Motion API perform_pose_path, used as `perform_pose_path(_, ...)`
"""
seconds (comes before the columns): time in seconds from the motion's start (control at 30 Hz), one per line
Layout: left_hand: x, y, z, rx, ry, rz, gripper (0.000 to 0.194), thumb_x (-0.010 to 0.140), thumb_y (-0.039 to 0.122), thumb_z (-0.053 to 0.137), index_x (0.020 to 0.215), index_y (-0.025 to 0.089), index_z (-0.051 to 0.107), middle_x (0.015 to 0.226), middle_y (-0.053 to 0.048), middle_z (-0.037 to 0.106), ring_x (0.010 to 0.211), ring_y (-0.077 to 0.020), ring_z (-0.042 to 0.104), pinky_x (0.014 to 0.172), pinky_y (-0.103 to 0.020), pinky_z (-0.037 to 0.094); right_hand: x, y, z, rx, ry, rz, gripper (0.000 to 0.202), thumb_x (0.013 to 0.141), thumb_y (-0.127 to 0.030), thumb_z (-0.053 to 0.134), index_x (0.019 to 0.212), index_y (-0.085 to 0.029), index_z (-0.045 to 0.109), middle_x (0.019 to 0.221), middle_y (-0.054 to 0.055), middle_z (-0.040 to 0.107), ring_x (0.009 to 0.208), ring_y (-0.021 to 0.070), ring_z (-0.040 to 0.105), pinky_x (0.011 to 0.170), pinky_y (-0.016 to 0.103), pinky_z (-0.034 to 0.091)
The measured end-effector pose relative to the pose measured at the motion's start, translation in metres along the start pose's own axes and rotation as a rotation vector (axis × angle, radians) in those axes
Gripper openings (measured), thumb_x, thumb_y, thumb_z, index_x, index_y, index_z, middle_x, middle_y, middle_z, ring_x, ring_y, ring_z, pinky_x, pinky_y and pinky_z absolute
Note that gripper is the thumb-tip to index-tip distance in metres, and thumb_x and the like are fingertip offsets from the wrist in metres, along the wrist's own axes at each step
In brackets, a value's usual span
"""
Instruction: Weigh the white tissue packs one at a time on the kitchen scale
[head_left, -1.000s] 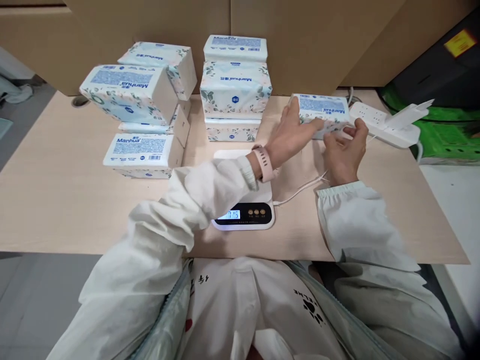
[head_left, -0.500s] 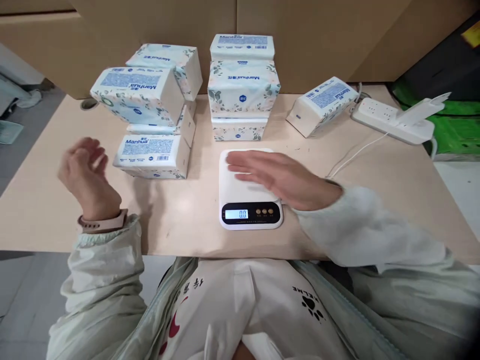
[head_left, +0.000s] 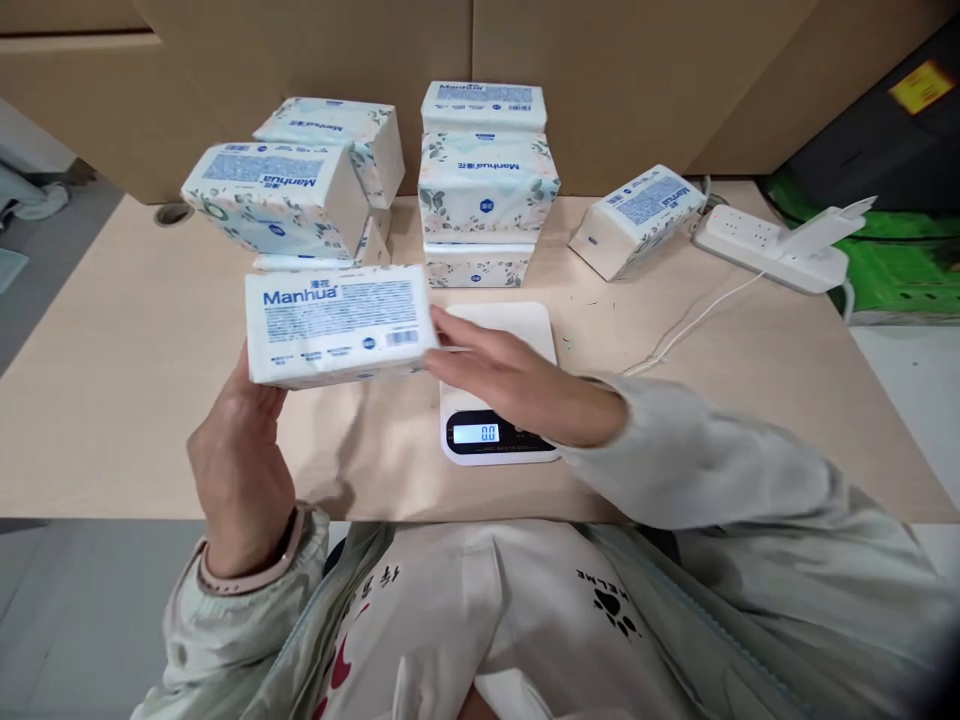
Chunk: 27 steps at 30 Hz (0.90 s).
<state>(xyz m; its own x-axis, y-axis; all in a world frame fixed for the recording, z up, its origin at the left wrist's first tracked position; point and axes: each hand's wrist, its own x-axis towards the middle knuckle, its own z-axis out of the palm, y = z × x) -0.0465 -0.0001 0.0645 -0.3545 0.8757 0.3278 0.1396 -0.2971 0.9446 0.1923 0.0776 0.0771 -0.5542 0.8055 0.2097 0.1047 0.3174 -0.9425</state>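
Note:
Between my hands, raised above the table, is a white tissue pack (head_left: 341,318) with blue Manhua lettering. My left hand (head_left: 244,450) grips its left end from below, some fingers hidden behind the pack. At the pack's right end, my right hand (head_left: 502,375) presses with its fingers. Beneath my right hand lies a white digital scale (head_left: 502,320), partly covered by hand and sleeve; its display reads 0.0 and nothing rests on its plate.
Stacked tissue packs (head_left: 277,200) stand at the back left, another stack (head_left: 487,185) at the back middle. A single pack (head_left: 637,220) lies right of them, beside a white power strip (head_left: 772,245) with a cable (head_left: 675,345). Cardboard (head_left: 600,90) walls the back.
Both hands have closed on the front left tissue pack. It has come up off the table and shifted right, toward the scale.

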Motion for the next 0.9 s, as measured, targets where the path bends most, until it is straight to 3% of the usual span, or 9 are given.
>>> perform_pose_path(0.07, -0.012, 0.008, 0.015, -0.069, -0.052, 0.072, 0.041, 0.104, 0.041, 0.068, 0.138, 0.022, 0.078, 0.145, -0.004, 0.074, 0.145, -0.0329, 0.063, 0.127, -0.050, 0.053, -0.035, -0.014, -0.021, -0.084, 0.071, 0.028, 0.056, 0.106, -0.050, 0.057, 0.160, -0.032, 0.055, 0.162, 0.002, 0.062, 0.147, 0.0250, 0.061, 0.121, 0.046, 0.055)
perform_pose_path(0.13, -0.020, 0.006, 0.029, -0.095, -0.145, 0.047, 0.039, 0.104, 0.035, 0.071, 0.141, 0.024, 0.076, 0.146, -0.004, 0.073, 0.143, -0.0320, 0.066, 0.121, -0.048, 0.059, -0.061, -0.017, -0.039, -0.205, 0.234, 0.057, 0.059, 0.105, -0.047, 0.061, 0.162, -0.033, 0.053, 0.163, 0.004, 0.061, 0.146, 0.0271, 0.060, 0.121, 0.048, 0.054)
perform_pose_path(0.23, -0.024, -0.007, 0.048, -0.062, -0.339, -0.052, 0.043, 0.105, 0.039, 0.070, 0.146, 0.026, 0.072, 0.147, -0.006, 0.072, 0.141, -0.0326, 0.067, 0.115, -0.047, 0.063, -0.085, -0.003, -0.056, -0.302, 0.414, 0.104, 0.057, 0.103, -0.048, 0.065, 0.157, -0.031, 0.058, 0.152, 0.008, 0.069, 0.135, 0.0279, 0.066, 0.114, 0.049, 0.058)
perform_pose_path(0.33, -0.022, -0.022, 0.060, -0.022, -0.444, -0.071, 0.043, 0.108, 0.040, 0.065, 0.150, 0.030, 0.068, 0.149, -0.005, 0.071, 0.142, -0.0305, 0.067, 0.117, -0.047, 0.062, -0.096, 0.021, -0.059, -0.251, 0.484, 0.135, 0.052, 0.104, -0.048, 0.065, 0.151, -0.027, 0.065, 0.143, 0.010, 0.074, 0.127, 0.0263, 0.071, 0.106, 0.045, 0.063)
perform_pose_path(0.57, -0.021, -0.039, 0.064, 0.066, -0.328, 0.046, 0.034, 0.110, 0.035, 0.063, 0.142, 0.033, 0.075, 0.145, -0.003, 0.074, 0.137, -0.0247, 0.071, 0.115, -0.038, 0.061, -0.108, 0.056, -0.042, -0.077, 0.714, -0.008, 0.034, 0.109, -0.038, 0.058, 0.139, -0.034, 0.075, 0.136, 0.003, 0.080, 0.126, 0.0216, 0.075, 0.110, 0.040, 0.061)
perform_pose_path(0.7, -0.022, -0.041, 0.061, 0.057, -0.275, 0.043, 0.031, 0.109, 0.034, 0.064, 0.136, 0.031, 0.079, 0.140, -0.005, 0.077, 0.134, -0.0246, 0.072, 0.114, -0.039, 0.060, -0.113, 0.063, -0.040, -0.103, 0.692, 0.002, 0.035, 0.110, -0.039, 0.056, 0.137, -0.032, 0.076, 0.135, 0.004, 0.080, 0.123, 0.0233, 0.076, 0.108, 0.043, 0.060)
perform_pose_path(0.9, -0.022, -0.042, 0.059, 0.037, -0.346, 0.037, 0.034, 0.108, 0.030, 0.066, 0.140, 0.036, 0.076, 0.140, -0.002, 0.077, 0.130, -0.0231, 0.074, 0.113, -0.040, 0.061, -0.116, 0.064, -0.038, -0.055, 0.647, -0.014, 0.035, 0.111, -0.035, 0.053, 0.136, -0.033, 0.077, 0.133, 0.004, 0.080, 0.120, 0.0211, 0.075, 0.103, 0.039, 0.062)
